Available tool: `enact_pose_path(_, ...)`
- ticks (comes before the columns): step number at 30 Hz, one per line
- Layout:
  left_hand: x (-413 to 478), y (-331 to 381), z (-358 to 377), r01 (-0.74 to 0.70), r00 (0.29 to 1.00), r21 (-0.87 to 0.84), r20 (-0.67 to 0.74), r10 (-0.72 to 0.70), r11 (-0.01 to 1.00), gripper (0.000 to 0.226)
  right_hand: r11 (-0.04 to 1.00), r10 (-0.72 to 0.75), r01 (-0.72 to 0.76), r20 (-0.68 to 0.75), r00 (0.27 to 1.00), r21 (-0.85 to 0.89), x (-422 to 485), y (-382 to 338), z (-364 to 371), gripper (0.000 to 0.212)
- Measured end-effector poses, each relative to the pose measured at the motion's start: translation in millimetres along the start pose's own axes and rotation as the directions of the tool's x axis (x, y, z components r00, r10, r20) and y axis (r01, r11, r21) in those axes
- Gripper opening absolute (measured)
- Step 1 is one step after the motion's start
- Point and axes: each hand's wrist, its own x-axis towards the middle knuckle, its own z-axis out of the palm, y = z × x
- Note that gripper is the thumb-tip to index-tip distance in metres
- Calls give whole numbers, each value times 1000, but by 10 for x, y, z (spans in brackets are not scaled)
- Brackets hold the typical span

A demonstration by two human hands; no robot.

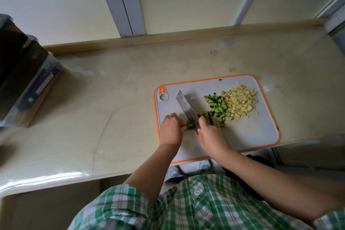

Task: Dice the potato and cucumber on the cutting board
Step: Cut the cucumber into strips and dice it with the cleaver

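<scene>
Pinching cucumber strips point(189, 123) in left grip point(171, 129), right grip point(211, 136) curled round knife point(186, 112), blade across strips beside left grip.

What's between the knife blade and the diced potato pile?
The diced cucumber sits between the knife blade and the diced potato, in the head view.

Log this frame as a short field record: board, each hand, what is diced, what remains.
board: grey cutting board, orange rim, on pale counter
left hand: holds cucumber strips steady
right hand: grips knife, blade over the strips
diced: potato pile and cucumber pile, side by side
remaining: only the cucumber strips, as far as visible
</scene>
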Motion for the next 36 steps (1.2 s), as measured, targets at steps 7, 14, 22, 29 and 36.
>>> enact_pose_path(7, -13, -20, 1, -46, 999, 32, -10, 46, 998, 17, 997, 8, -5, -44, 999, 78, 39, 3, -90, 12)
enact_pose_path(14, -36, -45, -16, -82, 996, 46, -19, 83, 996, 13, 999, -38, 38, 9, 999, 24, 12, 22, -167, 12)
enact_pose_path(22, -8, -21, 2, -27, 999, 11, -30, 27, 1000, 10, 999, -46, 46, 38, 998, 9, 4, 6, -75, 17)
enact_pose_path(29, -4, -26, 2, -15, 1000, 11, -14, 15, 1000, 8, 1000, 11, -10, -18, 1000, 25, 2, 0, 38, 24)
enact_pose_path(36, -14, -10, -10, -33, 999, 25, -23, 34, 999, 9, 997, -10, 14, -49, 999, 70, 26, -13, -155, 13)
